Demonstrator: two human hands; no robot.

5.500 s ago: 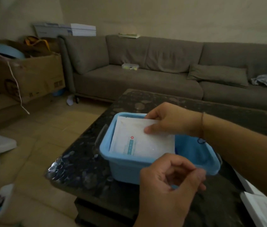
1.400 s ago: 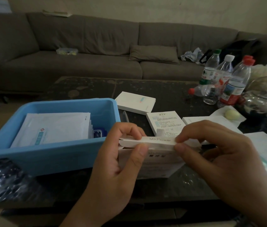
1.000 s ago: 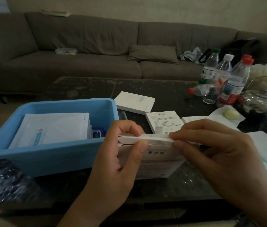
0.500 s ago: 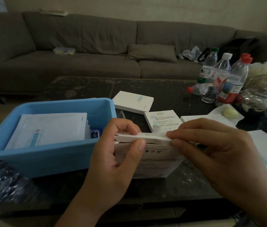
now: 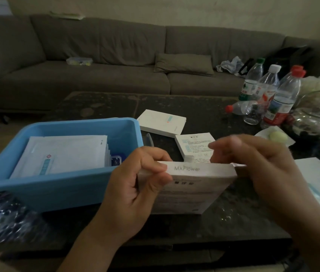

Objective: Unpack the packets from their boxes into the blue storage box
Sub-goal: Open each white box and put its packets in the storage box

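Left hand [image 5: 135, 185] grip pinching white box [image 5: 192, 190] upright on worktop [image 5: 233, 218]; right hand [image 5: 263, 169] fingers blurred, grip unclear, beside blue storage box [image 5: 61, 190].

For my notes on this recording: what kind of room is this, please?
Most likely a home living room: a long grey sofa with a cushion stands behind a dark low table crowded with plastic water bottles.
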